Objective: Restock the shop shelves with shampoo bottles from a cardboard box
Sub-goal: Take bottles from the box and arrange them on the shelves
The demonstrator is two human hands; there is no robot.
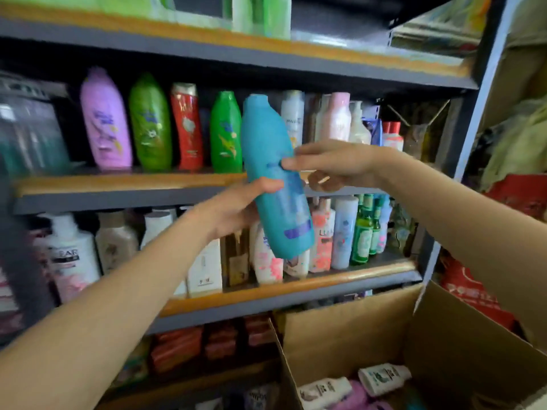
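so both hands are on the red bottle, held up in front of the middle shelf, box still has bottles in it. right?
Not quite. In the head view the bottle is blue. The left hand and right hand hold it before the middle shelf; the box still has bottles.

the middle shelf (118,184) is packed along its left run: purple bottle (106,122), two green bottles (151,125) and a red bottle (188,128) stand close together. right of the inner green bottle (226,134), behind the raised blue bottle (275,176), the shelf front looks open. the cardboard box (355,329) gapes open-topped below.
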